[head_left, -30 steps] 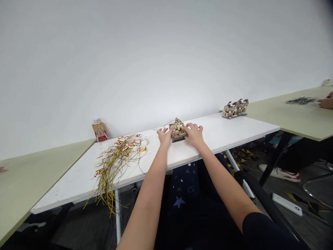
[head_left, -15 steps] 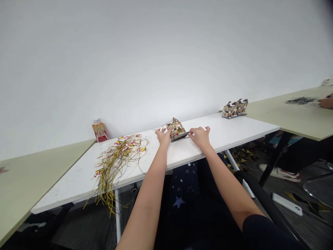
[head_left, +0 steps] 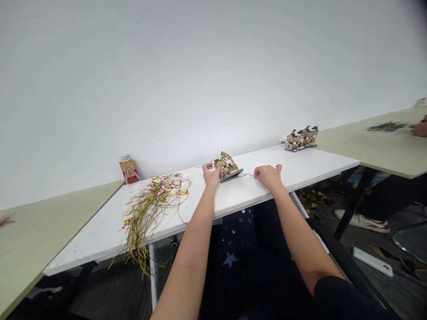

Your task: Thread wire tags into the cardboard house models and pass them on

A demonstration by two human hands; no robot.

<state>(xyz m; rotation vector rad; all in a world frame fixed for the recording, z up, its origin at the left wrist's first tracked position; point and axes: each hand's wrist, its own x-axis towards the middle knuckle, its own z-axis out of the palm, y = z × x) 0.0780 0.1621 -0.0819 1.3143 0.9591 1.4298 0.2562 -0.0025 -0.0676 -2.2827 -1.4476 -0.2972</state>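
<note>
A small model house on a dark base stands tilted on the white table, its underside turned partly toward my right side. My left hand grips its left side, and a small red, white and yellow piece shows by those fingers. Thin wires run from under the base to my right hand, whose thumb and forefinger are pinched on their ends. To the left lies a tangle of yellow and black wires with several striped red, white and yellow pieces.
Similar model houses stand at the table's far right. A bottle is against the wall at the back left. On the right-hand table lie dark wires, near another person's hand. The yellow wire ends hang over the front edge.
My right hand has moved right, away from the house, drawing the wires out between them. The striped piece by my left hand now shows its coloured side.
</note>
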